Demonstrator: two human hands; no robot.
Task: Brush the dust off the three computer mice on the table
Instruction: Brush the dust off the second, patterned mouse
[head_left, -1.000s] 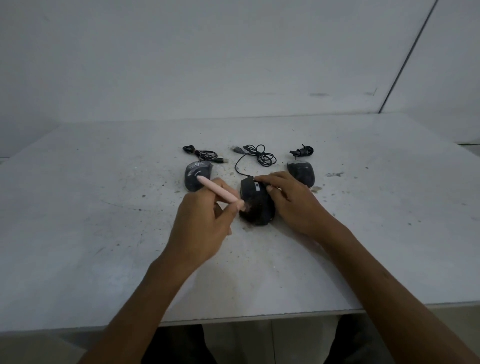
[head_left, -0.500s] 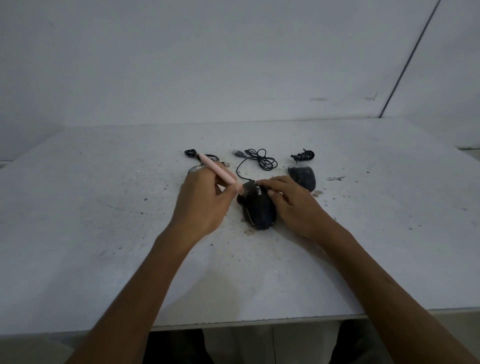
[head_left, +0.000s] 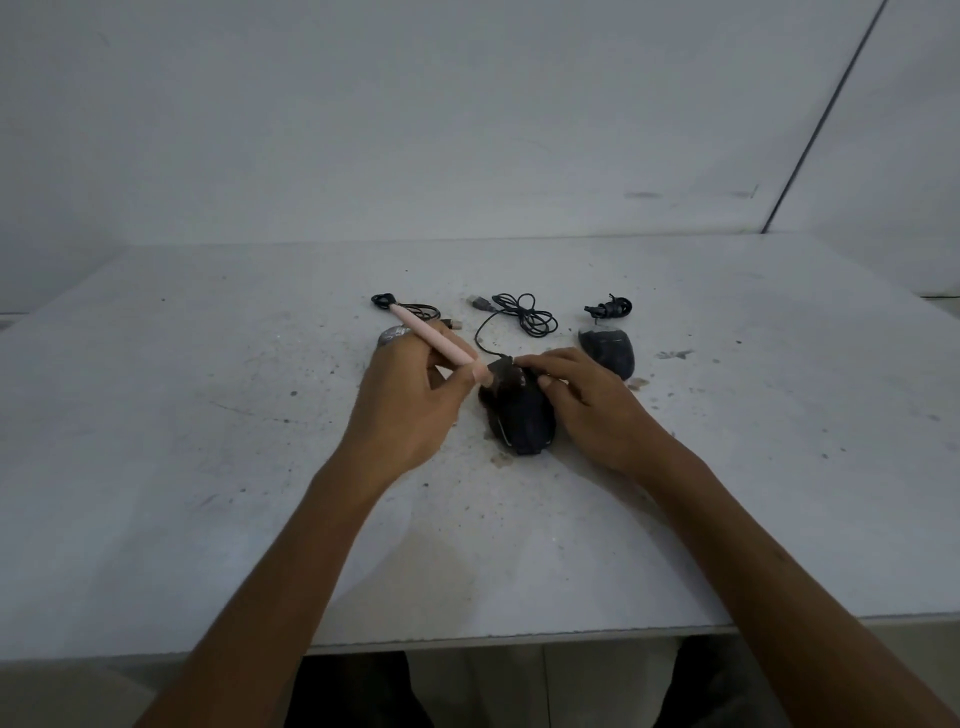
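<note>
The middle black mouse (head_left: 522, 415) lies on the white table (head_left: 208, 467) between my hands. My right hand (head_left: 587, 400) grips its right side and front. My left hand (head_left: 410, 405) holds a pink brush (head_left: 436, 340) like a pen, its bristle tip on the front of that mouse. A second mouse (head_left: 609, 352) sits to the right, dusty on top. The left mouse (head_left: 390, 335) is mostly hidden behind my left hand; only a grey sliver shows.
Three black cables lie behind the mice: a coiled one (head_left: 410, 309) at the left, a loose one with a USB plug (head_left: 519, 314) in the middle, a bundled one (head_left: 609, 306) at the right. Dust specks surround the mice. The table's front edge (head_left: 519, 636) is near me.
My left hand has moved the brush forward from the mouse's near left side to its front end, covering the left mouse. My right hand stays on the middle mouse.
</note>
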